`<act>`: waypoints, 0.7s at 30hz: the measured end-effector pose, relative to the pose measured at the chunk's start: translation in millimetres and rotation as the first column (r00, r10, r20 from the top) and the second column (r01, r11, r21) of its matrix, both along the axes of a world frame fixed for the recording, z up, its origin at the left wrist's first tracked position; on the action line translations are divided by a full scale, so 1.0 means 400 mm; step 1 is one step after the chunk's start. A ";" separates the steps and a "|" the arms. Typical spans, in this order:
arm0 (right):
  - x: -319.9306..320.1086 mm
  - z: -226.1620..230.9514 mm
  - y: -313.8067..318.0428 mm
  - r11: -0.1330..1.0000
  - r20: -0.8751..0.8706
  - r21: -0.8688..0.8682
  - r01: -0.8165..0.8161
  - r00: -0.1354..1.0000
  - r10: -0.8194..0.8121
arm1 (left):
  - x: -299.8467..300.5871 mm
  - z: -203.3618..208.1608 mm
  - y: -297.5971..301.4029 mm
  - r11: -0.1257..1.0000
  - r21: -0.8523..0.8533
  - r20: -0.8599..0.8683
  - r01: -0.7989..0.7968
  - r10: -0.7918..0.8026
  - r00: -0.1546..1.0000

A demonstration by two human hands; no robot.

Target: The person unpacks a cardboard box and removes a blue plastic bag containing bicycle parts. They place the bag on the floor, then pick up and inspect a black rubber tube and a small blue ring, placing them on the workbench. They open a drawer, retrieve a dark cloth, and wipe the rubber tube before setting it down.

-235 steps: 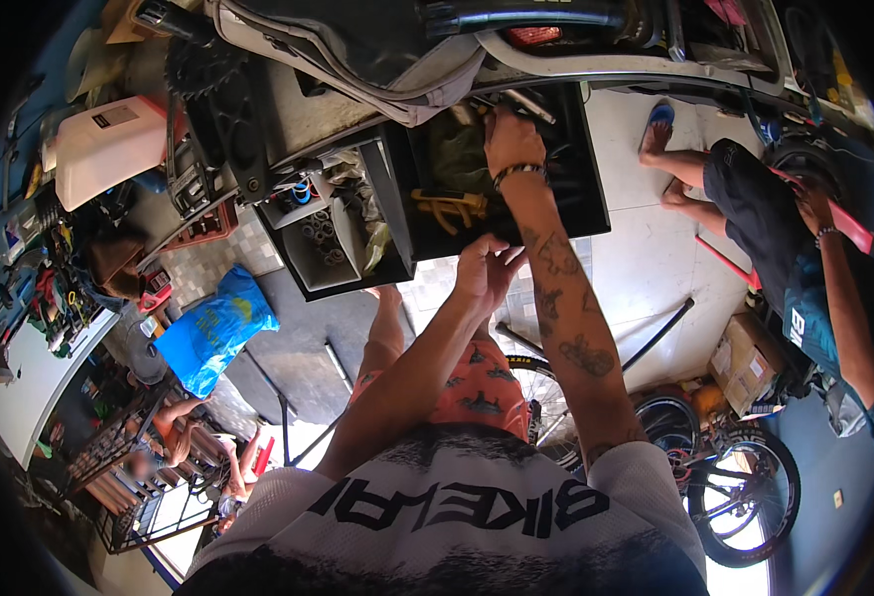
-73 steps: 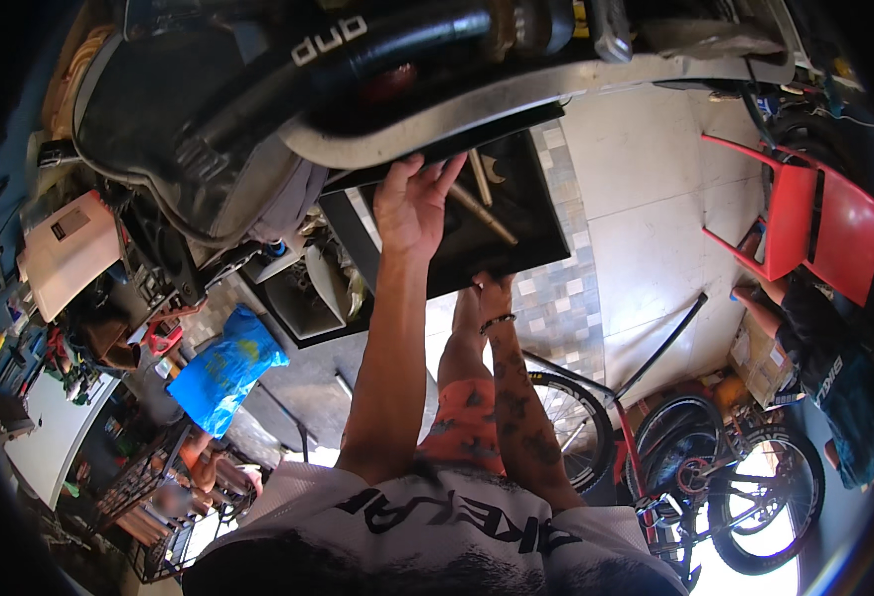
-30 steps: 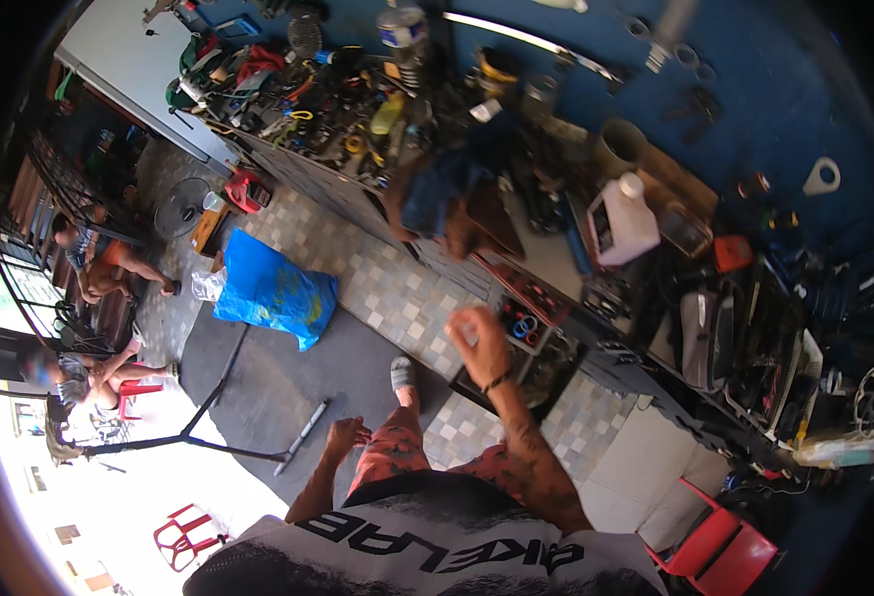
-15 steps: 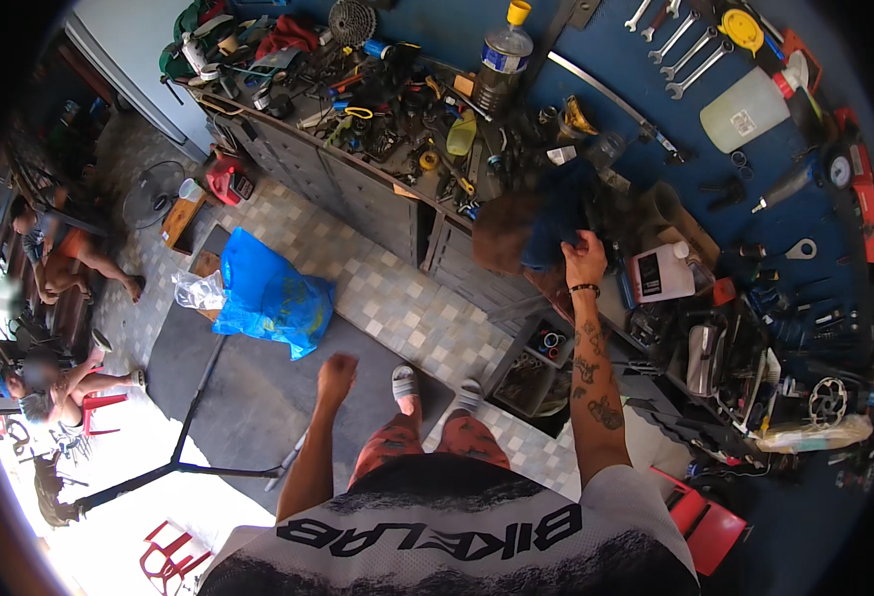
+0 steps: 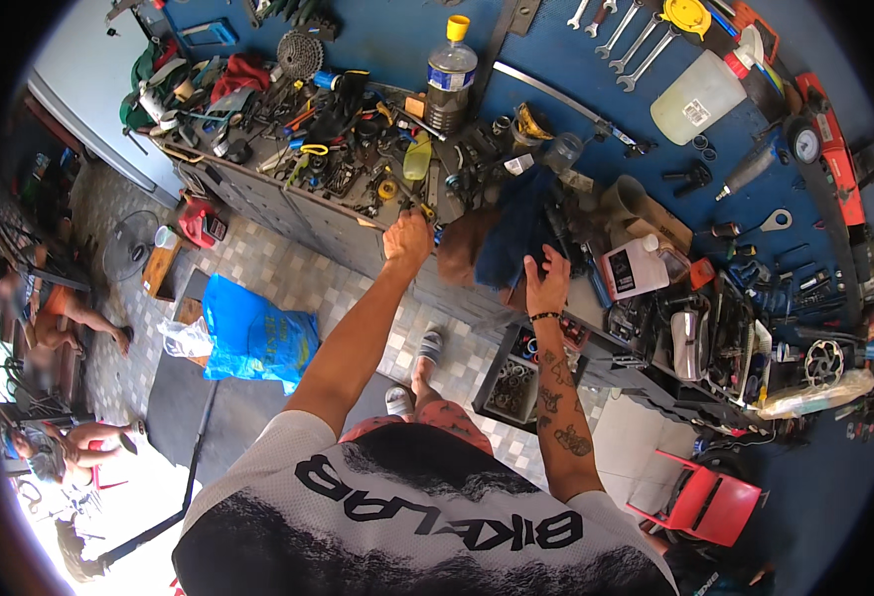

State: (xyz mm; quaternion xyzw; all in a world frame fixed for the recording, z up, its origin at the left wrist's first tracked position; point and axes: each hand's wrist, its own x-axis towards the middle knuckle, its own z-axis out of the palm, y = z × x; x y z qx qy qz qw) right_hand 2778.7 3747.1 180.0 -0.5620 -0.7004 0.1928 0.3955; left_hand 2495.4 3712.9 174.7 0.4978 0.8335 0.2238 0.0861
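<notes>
Over the workbench's front edge (image 5: pixel 288 204) is my left hand (image 5: pixel 409 238), its fingers curled closed around something small and dark that I cannot make out. My right hand (image 5: pixel 548 281) is open beside a dark blue cloth (image 5: pixel 512 233), thumb and fingers spread apart. The cloth drapes over the bench edge, with a brown cloth (image 5: pixel 460 250) against its left side. Just beyond my left hand lie a yellow tape roll (image 5: pixel 387 189) and a yellow-green bottle (image 5: pixel 417 157) among loose tools.
A large bottle with a yellow cap (image 5: pixel 452 74) stands at the back of the bench. An open drawer (image 5: pixel 511 382) with small parts juts out below my right forearm. A blue plastic bag (image 5: pixel 253 333) sits left of me; a red chair (image 5: pixel 715 502) stands lower right. Two people sit at far left.
My left hand has risen from beside my body to the bench edge and closed there. My right hand has let go of the blue cloth and opened. My view has shifted right.
</notes>
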 end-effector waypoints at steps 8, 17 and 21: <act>-0.052 0.039 0.025 0.989 0.073 0.072 -0.126 0.990 0.121 | -0.061 -0.065 0.086 0.989 -0.133 -0.016 -0.061 0.060 0.998; -0.030 0.087 0.161 0.962 -0.007 0.214 0.166 0.986 -0.169 | -0.194 0.029 0.005 0.978 -0.060 0.966 -0.202 0.108 0.234; -0.043 0.153 0.148 0.976 -0.124 0.187 0.109 0.989 -0.087 | -0.112 0.123 -0.060 0.987 0.023 0.999 -0.156 -0.018 0.036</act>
